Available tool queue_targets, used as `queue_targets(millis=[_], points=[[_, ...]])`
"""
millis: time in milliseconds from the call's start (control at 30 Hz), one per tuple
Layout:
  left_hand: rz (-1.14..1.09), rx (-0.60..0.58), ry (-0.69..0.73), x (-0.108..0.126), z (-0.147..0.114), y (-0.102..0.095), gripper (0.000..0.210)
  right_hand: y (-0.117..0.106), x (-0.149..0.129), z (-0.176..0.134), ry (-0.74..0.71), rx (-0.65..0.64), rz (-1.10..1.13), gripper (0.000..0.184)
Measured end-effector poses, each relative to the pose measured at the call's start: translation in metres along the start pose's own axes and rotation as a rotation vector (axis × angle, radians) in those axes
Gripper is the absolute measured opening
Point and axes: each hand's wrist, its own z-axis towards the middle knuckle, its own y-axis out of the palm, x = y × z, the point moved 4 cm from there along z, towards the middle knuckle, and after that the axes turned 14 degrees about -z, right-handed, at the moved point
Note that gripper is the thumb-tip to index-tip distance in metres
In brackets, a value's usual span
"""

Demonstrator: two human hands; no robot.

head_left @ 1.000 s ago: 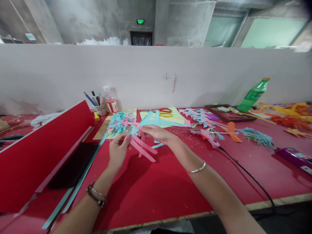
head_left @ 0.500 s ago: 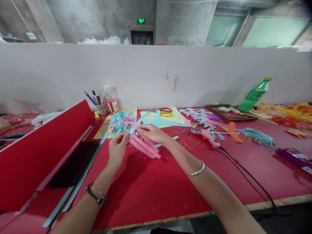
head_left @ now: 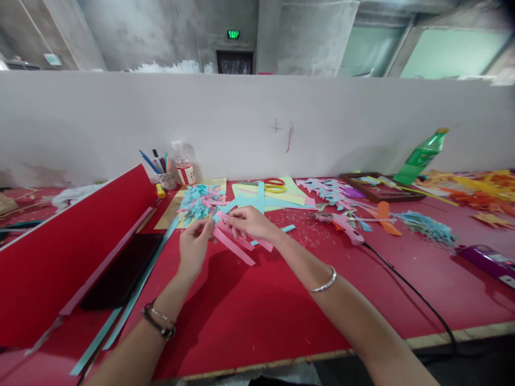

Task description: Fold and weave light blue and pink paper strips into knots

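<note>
Pink paper strips hang between my two hands, above the red tabletop. My left hand pinches their upper left end, where a light blue strip also shows. With thumb and fingers closed, my right hand grips a pink strip near its bend. Just behind my left hand lies a pile of folded blue and pink paper pieces on a tan sheet. Beyond my right hand, a blue strip lies across pale paper sheets, next to scissors with red and yellow handles. My fingertips partly hide the joined ends of the strips.
At the left are a leaning red board and a black phone-like slab. A pink glue gun trails a black cord at the right. A pen cup, a clear bottle and a tilted green bottle stand at the back.
My right hand has shifted its hold on the pink strips, which are now spread further apart. The light blue strip's raised end has swung lower. My left hand stays nearly in place.
</note>
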Motion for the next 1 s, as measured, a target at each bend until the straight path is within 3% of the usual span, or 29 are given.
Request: queue_targets(millis=[433,633,767,1000], points=[[0.017,0.016,0.008,0.003,-0.001,0.001,0.014,0.0,0.002,0.002,-0.016,0.077,-0.118,0.03],[0.023,0.003,0.008,0.004,-0.001,0.002,0.014,-0.005,0.0,0.0,-0.028,0.012,-0.206,0.032],[0.037,-0.009,0.007,0.005,-0.002,0.003,0.015,-0.009,0.004,0.003,0.027,0.096,-0.165,0.033],[0.054,-0.012,0.001,0.006,-0.003,0.005,0.015,0.001,0.01,0.006,0.065,0.1,0.041,0.032]])
